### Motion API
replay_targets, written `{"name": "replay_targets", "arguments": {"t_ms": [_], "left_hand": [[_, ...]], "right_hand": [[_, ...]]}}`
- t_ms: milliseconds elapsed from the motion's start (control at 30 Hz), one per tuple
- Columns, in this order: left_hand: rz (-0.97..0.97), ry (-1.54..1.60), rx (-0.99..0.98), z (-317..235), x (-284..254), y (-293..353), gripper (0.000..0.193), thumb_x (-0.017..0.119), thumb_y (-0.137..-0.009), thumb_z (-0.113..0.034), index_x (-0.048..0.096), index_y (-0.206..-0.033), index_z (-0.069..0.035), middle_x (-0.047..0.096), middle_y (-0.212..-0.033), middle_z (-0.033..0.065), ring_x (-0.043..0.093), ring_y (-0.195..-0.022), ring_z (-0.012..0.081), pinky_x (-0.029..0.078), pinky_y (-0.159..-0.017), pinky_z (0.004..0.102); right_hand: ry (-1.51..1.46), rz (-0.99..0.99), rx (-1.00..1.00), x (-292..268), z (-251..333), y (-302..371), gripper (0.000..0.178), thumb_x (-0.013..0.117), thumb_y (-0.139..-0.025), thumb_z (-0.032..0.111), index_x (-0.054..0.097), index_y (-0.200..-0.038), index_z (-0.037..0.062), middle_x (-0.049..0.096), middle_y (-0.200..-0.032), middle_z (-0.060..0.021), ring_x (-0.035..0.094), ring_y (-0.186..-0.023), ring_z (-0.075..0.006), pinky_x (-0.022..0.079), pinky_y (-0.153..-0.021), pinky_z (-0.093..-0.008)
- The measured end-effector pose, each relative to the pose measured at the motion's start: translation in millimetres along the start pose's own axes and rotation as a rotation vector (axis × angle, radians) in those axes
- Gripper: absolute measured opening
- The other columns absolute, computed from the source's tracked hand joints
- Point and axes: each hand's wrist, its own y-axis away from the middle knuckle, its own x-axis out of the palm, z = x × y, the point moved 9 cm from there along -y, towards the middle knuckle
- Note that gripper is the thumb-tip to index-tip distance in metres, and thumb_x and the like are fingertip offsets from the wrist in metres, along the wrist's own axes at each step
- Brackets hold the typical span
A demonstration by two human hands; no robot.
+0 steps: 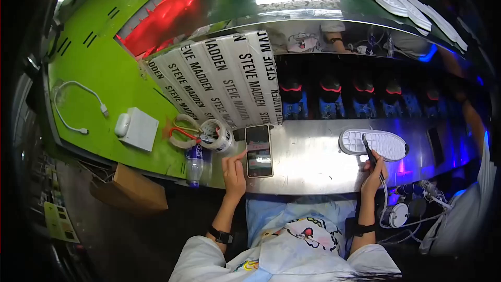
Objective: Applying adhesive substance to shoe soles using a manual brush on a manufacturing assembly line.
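Black, slender tool point(369, 149): grips it in the curled right hand point(372, 172), pointing its tip over the gridded hollow of a white, oval sole point(387, 147) on the smooth metal bench point(308, 163). Rests the left hand point(234, 173), loosely open, holding nothing, at the edge of a glossy phone point(259, 151) near a round tape roll point(227, 139).

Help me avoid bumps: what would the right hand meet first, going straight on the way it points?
Most likely the white shoe sole, just ahead of the right hand. The slim dark tool it holds already reaches over the sole; whether it touches is unclear.
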Motion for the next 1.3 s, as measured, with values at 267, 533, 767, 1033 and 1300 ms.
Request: {"name": "replay_targets", "arguments": {"t_ms": [267,533,767,1033,1300], "left_hand": [[0.026,-0.076,0.003,-11.2,0.4,0.3,0.025,0.040,-0.093,-0.008,0.061,-0.105,0.000,0.061,-0.096,0.0118,0.051,-0.091,0.0273,0.041,-0.083,0.0354],[-0.156,0.120,0.208,-119.6,-76.1,-139.7,0.029,0.034,-0.097,-0.016,0.059,-0.099,0.000,0.061,-0.096,0.0105,0.054,-0.085,0.0192,0.042,-0.080,0.0307],[0.056,0.086,0.341,-214.1,-27.9,-322.9,0.031,0.044,-0.095,-0.023,0.064,-0.090,0.000,0.066,-0.082,0.0052,0.058,-0.078,0.0126,0.044,-0.073,0.0258],[0.251,-0.351,0.165,-221.5,101.1,-391.8,0.054,0.052,-0.082,-0.046,0.067,-0.085,0.006,0.064,-0.090,0.0279,0.063,-0.091,0.0354,0.048,-0.081,0.0426],[0.440,-0.126,0.138,-318.0,255.9,-412.7,0.073,0.051,-0.080,-0.059,0.062,-0.102,0.011,0.060,-0.105,0.0311,0.058,-0.101,0.0420,0.045,-0.088,0.0449]], "right_hand": [[0.021,-0.005,-0.002,-5.6,-4.5,-3.5,0.041,0.041,-0.099,0.030,0.061,-0.110,-0.0033,0.054,-0.070,-0.0029,0.046,-0.058,-0.0064,0.041,-0.052,-0.0211],[-0.069,-0.010,0.019,-6.7,-1.6,-2.0,0.043,0.040,-0.099,0.032,0.058,-0.116,-0.0033,0.053,-0.071,-0.0021,0.046,-0.057,-0.0060,0.041,-0.052,-0.0206],[-0.094,0.025,0.063,0.4,-14.5,-5.2,0.044,0.041,-0.099,0.033,0.059,-0.115,-0.0033,0.053,-0.071,-0.0024,0.046,-0.057,-0.0061,0.041,-0.051,-0.0204],[-0.078,0.028,0.031,-2.0,-17.6,-5.8,0.043,0.041,-0.099,0.031,0.059,-0.113,-0.0052,0.056,-0.073,-0.0040,0.048,-0.060,-0.0091,0.042,-0.061,-0.0228],[-0.048,0.046,-0.073,-11.1,0.2,-8.2,0.020,0.056,-0.091,0.009,0.060,-0.106,-0.0031,0.061,-0.097,-0.0091,0.059,-0.078,-0.0123,0.048,-0.072,-0.0239]]}}
